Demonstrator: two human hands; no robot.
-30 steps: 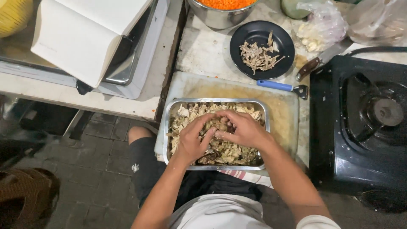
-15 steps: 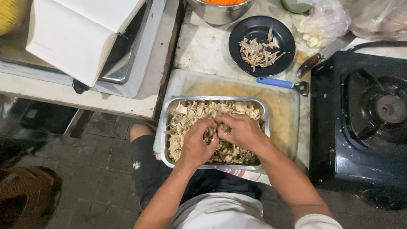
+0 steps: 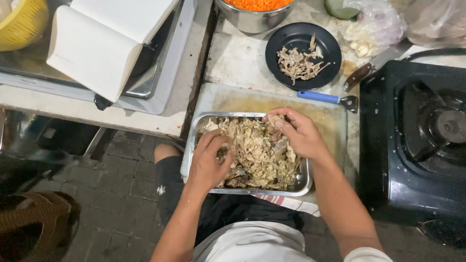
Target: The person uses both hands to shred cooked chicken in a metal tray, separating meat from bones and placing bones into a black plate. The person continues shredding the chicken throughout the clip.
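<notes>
A rectangular metal tray (image 3: 305, 180) full of shredded cooked meat (image 3: 252, 150) rests on a pale cutting board (image 3: 228, 97) at the table's near edge. My left hand (image 3: 209, 162) is down in the left half of the meat, fingers curled into the shreds. My right hand (image 3: 296, 131) is over the tray's far right corner, its fingertips pinched on a piece of meat. A black plate (image 3: 320, 41) with bony scraps (image 3: 298, 63) sits just beyond the board.
A blue-handled peeler (image 3: 323, 98) lies at the board's far edge. A knife (image 3: 371, 68) and a black gas stove (image 3: 417, 136) are to the right. A steel bowl of grated carrot (image 3: 255, 12), plastic bags (image 3: 374, 26), a white box (image 3: 104, 43) and a yellow basket (image 3: 22, 24) are further off.
My hands were together at the middle of the tray. They have parted: the right has moved to the far right corner with a piece, the left has dropped back to the left side.
</notes>
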